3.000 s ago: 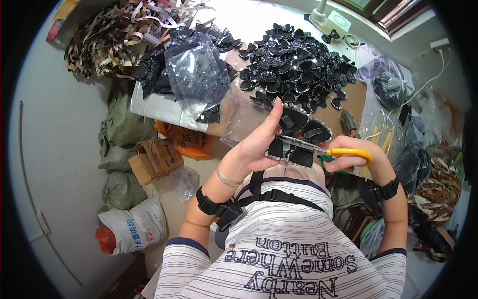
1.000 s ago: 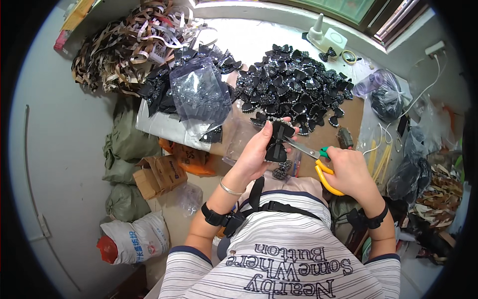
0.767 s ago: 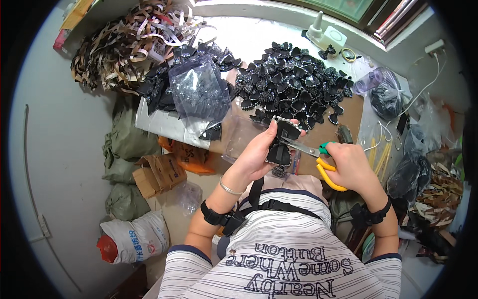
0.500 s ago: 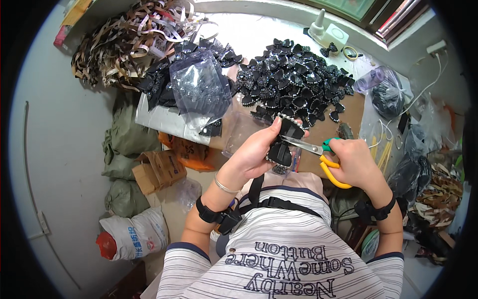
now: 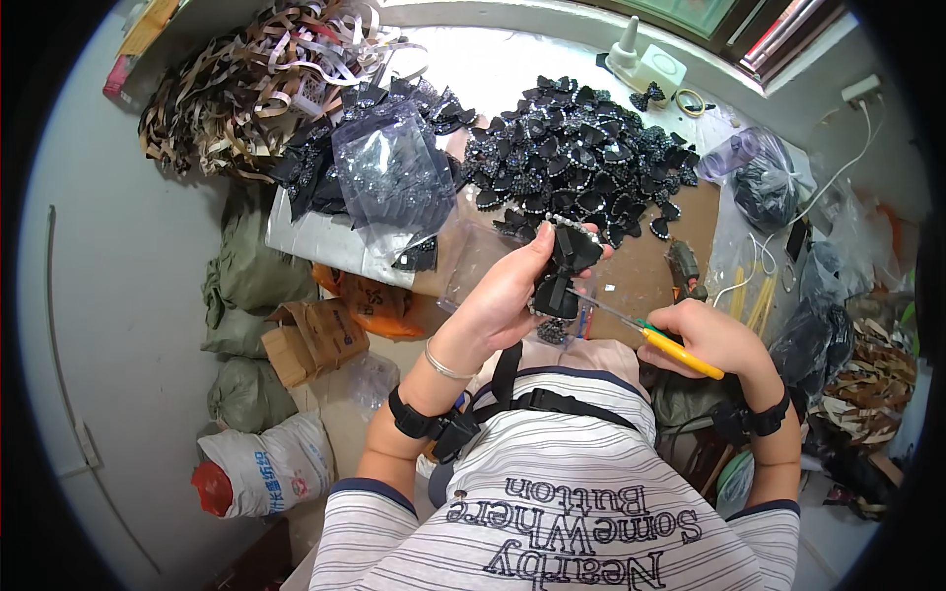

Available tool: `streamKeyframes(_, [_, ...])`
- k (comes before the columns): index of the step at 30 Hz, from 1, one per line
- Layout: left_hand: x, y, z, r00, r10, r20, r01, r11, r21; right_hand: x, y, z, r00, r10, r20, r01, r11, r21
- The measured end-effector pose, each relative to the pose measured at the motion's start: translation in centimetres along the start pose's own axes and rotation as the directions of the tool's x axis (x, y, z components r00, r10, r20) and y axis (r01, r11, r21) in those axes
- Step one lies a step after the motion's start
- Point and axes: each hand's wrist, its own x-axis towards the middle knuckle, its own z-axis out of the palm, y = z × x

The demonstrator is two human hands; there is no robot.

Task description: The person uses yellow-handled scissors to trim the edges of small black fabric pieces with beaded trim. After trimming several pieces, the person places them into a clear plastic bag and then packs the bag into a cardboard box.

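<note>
A black bow [image 5: 558,292] edged with pearly beads is in my left hand [image 5: 507,294], pinched between thumb and fingers with its flat back facing up. My right hand [image 5: 711,337] grips scissors [image 5: 682,355] with yellow and green handles. Their narrow blades point left toward the bow's lower half and look nearly closed; whether the tip touches the bow is unclear. Beyond my hands lies a large pile of similar beaded black bows [image 5: 581,163] on the table.
Left of the pile, a clear plastic bag [image 5: 392,167] lies over more black pieces. Tangled ribbon strips [image 5: 256,94] heap at the far left. A white glue bottle [image 5: 645,67] stands by the window. At right are a bagged black bundle [image 5: 769,192] and a white cable [image 5: 849,187].
The scissors have drawn back from the middle of the bow, down and to the right, and their handles have turned edge-on. My left hand has shifted slightly, still holding the bow.
</note>
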Motion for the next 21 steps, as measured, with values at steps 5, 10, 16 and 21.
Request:
streamKeyframes(5, [-0.1,-0.1,0.3,1.0,0.021,-0.009,-0.021,1.0,0.013,0.4,1.3,0.7,0.997,-0.073,-0.011,0.074,0.965,0.253])
streamKeyframes(10, [-0.3,-0.3,0.7,1.0,0.013,-0.001,-0.013,1.0,-0.013,1.0,0.3,0.1,0.995,-0.014,0.102,-0.025,0.928,0.372])
streamKeyframes(16, [-0.4,-0.2,1.7,0.997,0.078,-0.031,-0.079,0.996,-0.043,1.3,1.0,0.4,0.996,-0.024,0.083,-0.014,0.899,0.437])
streamKeyframes(21, [2.7,0.3,0.7,0.997,0.073,-0.021,-0.073,0.997,-0.009,1.7,1.0,0.5,0.989,0.145,-0.016,-0.109,0.807,0.58])
